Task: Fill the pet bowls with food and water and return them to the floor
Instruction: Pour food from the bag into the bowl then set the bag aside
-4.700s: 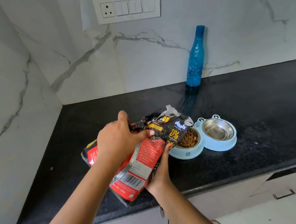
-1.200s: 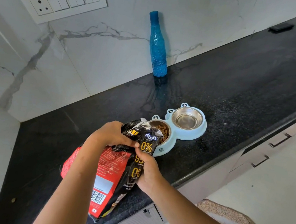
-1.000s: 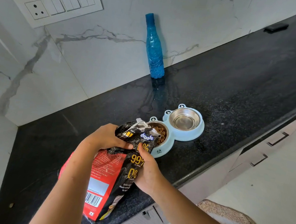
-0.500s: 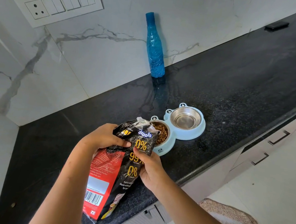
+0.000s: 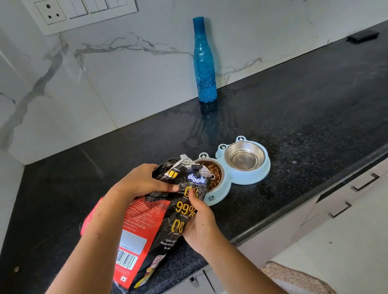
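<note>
**Q:** How is the food bag held, and to what end?

**A:** The food bag is stood upright near the front edge of the countertop; its crumpled neck is gripped by the left hand, with the fingers curled over the top; its right edge is clasped lower down by the right hand, with the thumb pressed on the printed front. The torn mouth is kept upward and is seen against the near rim of the food bowl; whether contact is made cannot be told. Such a two-handed hold is judged suited to closing the mouth without spillage.

**Q:** Where are the bowls placed, and what is left undone?

**A:** The pale blue bowl stand is set on the countertop just beyond the bag, presumably for filling at a convenient height; kibble is held in the nearer bowl; the water bowl is shown bare, with no water discernible. The blue bottle is stood upright against the wall, well apart from the stand. The food step is judged complete; the water and the return to the floor, where a mat is visible, are judged not yet done.
</note>
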### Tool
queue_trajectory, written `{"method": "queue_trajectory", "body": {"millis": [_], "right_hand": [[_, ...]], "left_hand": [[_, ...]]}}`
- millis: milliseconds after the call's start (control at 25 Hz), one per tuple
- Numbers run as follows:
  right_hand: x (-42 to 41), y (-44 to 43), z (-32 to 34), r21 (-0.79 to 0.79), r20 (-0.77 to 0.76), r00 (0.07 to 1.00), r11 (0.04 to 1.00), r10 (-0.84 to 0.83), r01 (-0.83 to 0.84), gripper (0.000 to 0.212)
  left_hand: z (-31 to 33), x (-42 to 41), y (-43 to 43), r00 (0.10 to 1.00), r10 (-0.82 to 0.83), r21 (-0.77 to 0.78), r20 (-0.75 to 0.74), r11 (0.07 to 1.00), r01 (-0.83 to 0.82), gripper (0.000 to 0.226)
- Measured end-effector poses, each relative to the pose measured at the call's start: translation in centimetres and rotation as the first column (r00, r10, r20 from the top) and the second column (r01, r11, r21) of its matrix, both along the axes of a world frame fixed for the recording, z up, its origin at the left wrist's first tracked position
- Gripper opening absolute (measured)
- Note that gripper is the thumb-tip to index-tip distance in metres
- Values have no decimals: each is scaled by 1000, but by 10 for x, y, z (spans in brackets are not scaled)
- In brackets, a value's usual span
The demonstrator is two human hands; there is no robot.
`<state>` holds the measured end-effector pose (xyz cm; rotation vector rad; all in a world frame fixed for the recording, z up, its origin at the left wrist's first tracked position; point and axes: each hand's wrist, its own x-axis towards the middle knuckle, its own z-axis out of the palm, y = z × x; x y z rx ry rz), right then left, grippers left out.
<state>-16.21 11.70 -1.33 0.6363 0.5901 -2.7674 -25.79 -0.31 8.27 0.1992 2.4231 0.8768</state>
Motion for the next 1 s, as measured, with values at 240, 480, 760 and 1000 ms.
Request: {"method": "queue_trajectory", "body": {"millis": [240,480,760,1000], "right_hand": [[-4,5,1,-7,12,998,998,68,-68,48],[-8,3,7,94,-13,999,995,33,-31,30],[-8,1,7,131,14,1000,991,-12,10,25],[-8,0,7,90,68,998,996,-13,6,31]], "left_hand": [[-5,-1,0,998,-5,20,-56,1000,6,27],[-10,0,-8,996,5,76,-86,997,1,23],[-12,0,-11,996,17,79,-92,997,-10,29],[-13,0,-9,996,29,65,-83,998,-24,46]]}}
